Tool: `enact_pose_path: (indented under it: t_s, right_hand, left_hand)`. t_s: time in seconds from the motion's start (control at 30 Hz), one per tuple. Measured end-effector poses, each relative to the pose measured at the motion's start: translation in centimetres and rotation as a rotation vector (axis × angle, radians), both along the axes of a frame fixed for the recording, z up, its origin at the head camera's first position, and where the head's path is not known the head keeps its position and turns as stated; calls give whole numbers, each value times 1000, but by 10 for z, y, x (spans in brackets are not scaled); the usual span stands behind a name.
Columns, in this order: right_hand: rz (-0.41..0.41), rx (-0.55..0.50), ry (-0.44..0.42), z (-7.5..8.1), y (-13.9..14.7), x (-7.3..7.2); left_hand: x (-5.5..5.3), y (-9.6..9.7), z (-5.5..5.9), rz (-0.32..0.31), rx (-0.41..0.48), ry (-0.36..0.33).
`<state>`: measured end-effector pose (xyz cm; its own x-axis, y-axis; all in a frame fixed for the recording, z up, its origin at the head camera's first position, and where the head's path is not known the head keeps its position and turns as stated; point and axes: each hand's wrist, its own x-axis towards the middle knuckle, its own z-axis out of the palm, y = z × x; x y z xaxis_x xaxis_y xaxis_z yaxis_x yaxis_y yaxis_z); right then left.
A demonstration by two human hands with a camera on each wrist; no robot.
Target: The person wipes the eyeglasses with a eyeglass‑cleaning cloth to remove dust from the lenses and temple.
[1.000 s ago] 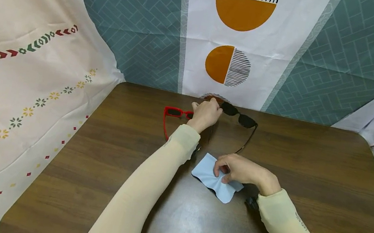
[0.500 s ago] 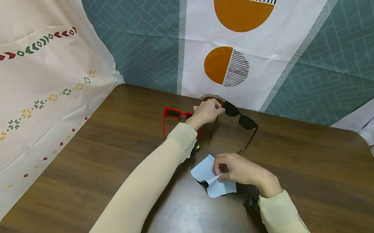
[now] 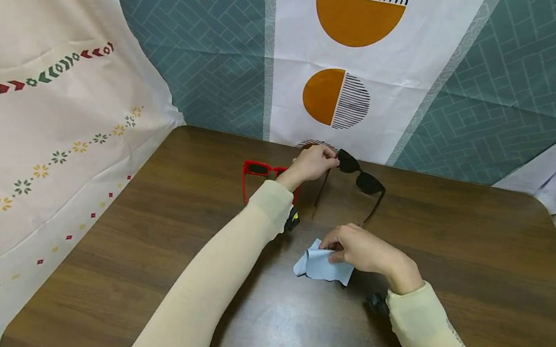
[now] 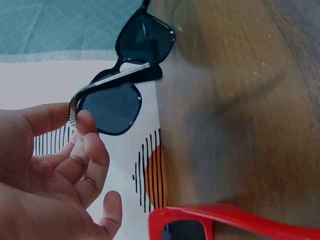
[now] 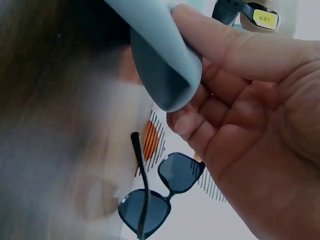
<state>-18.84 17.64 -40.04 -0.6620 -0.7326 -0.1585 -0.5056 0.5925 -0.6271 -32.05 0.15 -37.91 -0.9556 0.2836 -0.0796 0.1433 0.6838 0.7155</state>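
Observation:
My left hand (image 3: 311,165) pinches the black sunglasses (image 3: 369,183) at the corner where one temple meets the frame. In the left wrist view, thumb and finger close on that corner beside a dark lens (image 4: 114,107). The temples are unfolded and point toward me. Nearer to me, my right hand (image 3: 373,252) pinches a light blue cloth (image 3: 327,266), which hangs folded over below the fingers. In the right wrist view the cloth (image 5: 167,65) bends between thumb and fingers. Red sunglasses (image 3: 258,169) lie left of the black pair, partly hidden by my left arm.
A brown wooden table (image 3: 468,274) lies beneath everything. At its back edge hangs a teal and white patterned cloth (image 3: 415,50); a cream printed cloth (image 3: 51,103) drapes along the left side. A dark band (image 3: 292,220) sits on my left wrist.
The blue cloth, spread out flat before, is now gathered and folded in my right hand. My left hand and the black sunglasses have shifted slightly to the right.

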Motion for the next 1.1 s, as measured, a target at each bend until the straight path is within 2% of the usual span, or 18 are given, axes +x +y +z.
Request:
enact_pose_path:
  t_s: [0.3, 0.57, 0.77, 0.97, 1.1]
  right_hand:
    - [-16, 36, 65, 6, 0, 3]
    - [-9, -29, 96, 18, 2, 8]
    - [-28, -72, 54, 25, 8, 10]
    - [-47, -92, 72, 33, 16, 9]
    - [-88, -81, 93, 38, 23, 7]
  left_hand:
    - [6, 4, 11, -70, 76, -27]
    - [5, 8, 15, -91, 135, -26]
    - [5, 12, 18, -120, 93, -17]
    - [5, 17, 23, -118, -13, 14]
    - [3, 23, 28, -138, 20, 7]
